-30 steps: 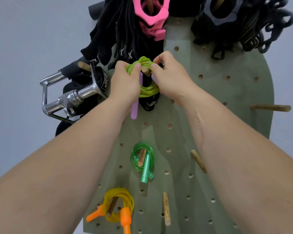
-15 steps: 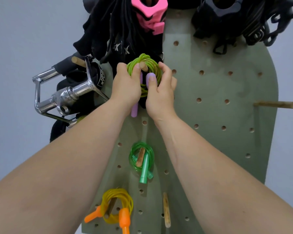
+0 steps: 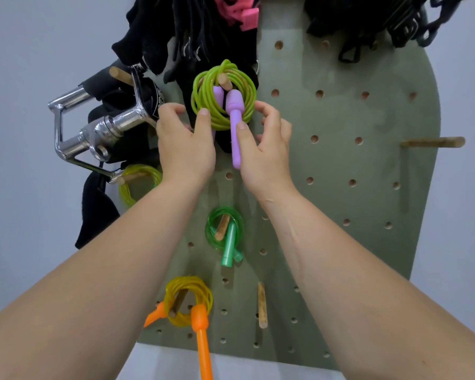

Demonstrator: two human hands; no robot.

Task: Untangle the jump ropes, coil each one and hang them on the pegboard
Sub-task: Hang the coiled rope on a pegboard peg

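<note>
A lime-green jump rope (image 3: 200, 102) with purple handles (image 3: 235, 124) hangs coiled on a wooden peg (image 3: 226, 79) near the top of the sage-green pegboard (image 3: 340, 160). My left hand (image 3: 185, 149) sits just below the coil, thumb tip touching its lower left edge, fingers spread off to the left. My right hand (image 3: 265, 152) is beside it, thumb resting against the longer purple handle, fingertips at the coil's right edge. A dark green coiled rope (image 3: 225, 231) and a yellow rope with orange handles (image 3: 188, 300) hang on lower pegs.
A chrome cable handle (image 3: 93, 130) and black straps (image 3: 154, 31) crowd the upper left, with a yellow-green rope (image 3: 137, 179) behind them. A pink collar (image 3: 242, 9) and black gear hang along the top. Bare pegs stick out at the right (image 3: 433, 142) and lower middle (image 3: 262, 305).
Both hands have slid down off the lime coil, which now hangs on its peg. The fingers that wrapped the coil have loosened and the purple handles now show.
</note>
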